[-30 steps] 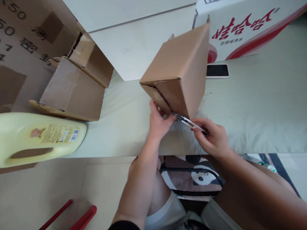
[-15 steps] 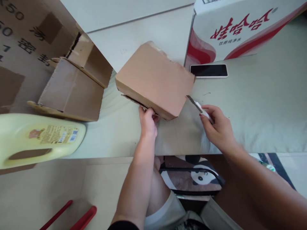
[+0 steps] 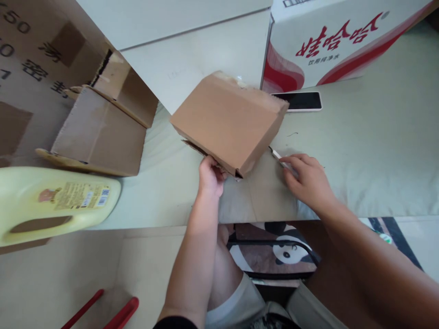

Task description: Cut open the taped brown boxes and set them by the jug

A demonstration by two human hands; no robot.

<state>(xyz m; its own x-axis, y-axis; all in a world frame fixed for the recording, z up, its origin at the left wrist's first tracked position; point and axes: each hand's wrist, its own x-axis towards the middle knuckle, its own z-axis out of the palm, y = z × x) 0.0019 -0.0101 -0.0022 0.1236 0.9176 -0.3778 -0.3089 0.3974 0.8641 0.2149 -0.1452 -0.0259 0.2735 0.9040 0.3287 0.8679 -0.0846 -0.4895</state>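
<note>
A brown cardboard box (image 3: 229, 119) is held up tilted above the pale green cloth, its far edge torn and ragged. My left hand (image 3: 211, 176) grips the box's near lower edge, with the thumb on the outside and some fingers hidden beneath. To the right of the box, my right hand (image 3: 305, 176) is closed around a white-handled utility knife (image 3: 276, 154), low at the cloth. The knife's dark tip points toward the box's right side; whether it touches the box cannot be made out.
A phone (image 3: 304, 101) lies behind the box, beside a white and red carton (image 3: 329, 50). At left stand cut cardboard boxes (image 3: 99, 132) and a yellow jug (image 3: 58, 201). Red handles (image 3: 121, 313) show at lower left. The cloth-covered surface (image 3: 377, 160) ends at a front edge above my legs.
The box has turned and tilted in my left hand, so more of its right side shows. My right hand has lowered the knife toward the cloth, with its blade showing less.
</note>
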